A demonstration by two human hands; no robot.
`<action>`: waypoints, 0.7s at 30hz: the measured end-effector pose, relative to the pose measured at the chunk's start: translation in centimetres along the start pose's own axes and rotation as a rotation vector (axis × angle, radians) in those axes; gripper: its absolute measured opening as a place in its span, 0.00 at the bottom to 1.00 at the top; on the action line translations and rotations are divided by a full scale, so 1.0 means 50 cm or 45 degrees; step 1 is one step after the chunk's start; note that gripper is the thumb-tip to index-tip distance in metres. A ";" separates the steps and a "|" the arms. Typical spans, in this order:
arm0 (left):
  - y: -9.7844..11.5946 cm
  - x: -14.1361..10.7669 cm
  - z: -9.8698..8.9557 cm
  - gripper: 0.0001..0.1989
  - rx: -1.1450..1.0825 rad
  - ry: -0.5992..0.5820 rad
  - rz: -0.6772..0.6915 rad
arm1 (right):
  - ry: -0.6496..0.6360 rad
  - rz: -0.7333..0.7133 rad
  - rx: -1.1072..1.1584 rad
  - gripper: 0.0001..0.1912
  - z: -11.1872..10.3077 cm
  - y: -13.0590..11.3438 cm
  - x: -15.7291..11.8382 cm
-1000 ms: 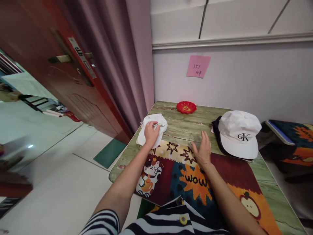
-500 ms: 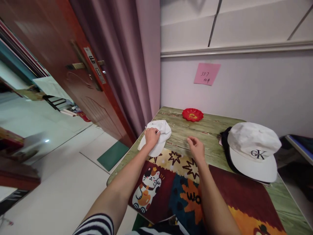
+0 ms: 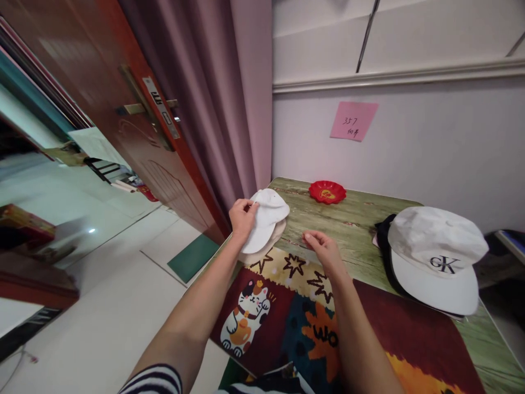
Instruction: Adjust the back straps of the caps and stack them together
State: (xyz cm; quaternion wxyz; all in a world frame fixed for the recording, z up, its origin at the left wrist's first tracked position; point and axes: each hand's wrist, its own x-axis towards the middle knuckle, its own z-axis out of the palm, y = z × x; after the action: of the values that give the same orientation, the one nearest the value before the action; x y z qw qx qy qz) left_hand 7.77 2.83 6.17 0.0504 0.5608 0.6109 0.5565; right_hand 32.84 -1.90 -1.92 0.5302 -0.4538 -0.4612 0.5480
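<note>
A white cap (image 3: 268, 210) is at the table's left end, its brim toward me. My left hand (image 3: 243, 218) grips its left side, with thumb and fingers closed on the fabric. Below its brim shows the paler cream edge of another cap (image 3: 279, 231). My right hand (image 3: 323, 249) hovers over the table to the right, fingers curled and thumb against them, with nothing visible in it. Farther right, a white cap with black CK letters (image 3: 437, 257) sits on top of darker headwear (image 3: 383, 230).
A red scalloped dish (image 3: 327, 192) stands at the back of the wood-patterned table (image 3: 356, 219). A colourful mat with a cat figure (image 3: 283, 328) covers the front. A pink note (image 3: 354, 121) hangs on the wall. A curtain (image 3: 229, 109) and an open door (image 3: 164, 164) border the left.
The white cap under my left hand has shifted up and slightly away, exposing the cream edge below it. My right hand has moved a little to the left.
</note>
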 end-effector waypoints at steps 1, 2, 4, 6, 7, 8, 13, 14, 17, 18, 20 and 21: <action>0.014 -0.001 -0.002 0.06 -0.022 0.049 0.037 | -0.005 0.032 0.013 0.26 0.002 -0.002 -0.002; 0.031 -0.004 -0.004 0.07 -0.048 0.085 0.083 | -0.004 0.074 0.033 0.27 0.004 -0.006 -0.004; 0.071 -0.021 -0.006 0.07 -0.117 0.096 0.201 | -0.010 0.159 0.119 0.27 0.007 -0.020 -0.010; 0.116 -0.053 -0.007 0.08 -0.190 0.041 0.320 | -0.074 0.197 0.281 0.28 0.011 -0.041 -0.017; 0.138 -0.074 -0.007 0.07 -0.221 0.005 0.363 | -0.130 0.186 0.370 0.29 0.012 -0.052 -0.020; 0.158 -0.097 -0.008 0.07 -0.249 -0.039 0.391 | -0.181 0.152 0.451 0.30 0.013 -0.063 -0.024; 0.216 -0.205 -0.020 0.06 -0.381 -0.408 0.349 | -0.118 -0.046 0.595 0.31 -0.004 -0.091 -0.039; 0.216 -0.216 -0.024 0.07 -0.412 -0.485 0.312 | -0.091 -0.049 0.599 0.31 -0.013 -0.092 -0.042; 0.193 -0.225 -0.032 0.11 -0.474 -0.497 0.167 | -0.038 -0.080 0.612 0.32 -0.040 -0.097 -0.051; 0.179 -0.223 -0.031 0.13 -0.496 -0.427 0.076 | -0.013 -0.115 0.617 0.33 -0.045 -0.101 -0.054; 0.148 -0.218 -0.022 0.21 -0.563 -0.333 -0.213 | 0.044 -0.201 0.621 0.35 -0.048 -0.111 -0.061; 0.134 -0.218 -0.015 0.26 -0.611 -0.374 -0.371 | 0.073 -0.239 0.617 0.36 -0.045 -0.118 -0.064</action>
State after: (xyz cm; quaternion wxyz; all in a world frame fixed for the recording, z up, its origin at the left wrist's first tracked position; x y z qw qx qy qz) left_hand 15.44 -7.37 5.25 0.3479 0.5139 0.5224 0.5848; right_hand 36.11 -4.97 3.55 0.6846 -0.2842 -0.3414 0.5779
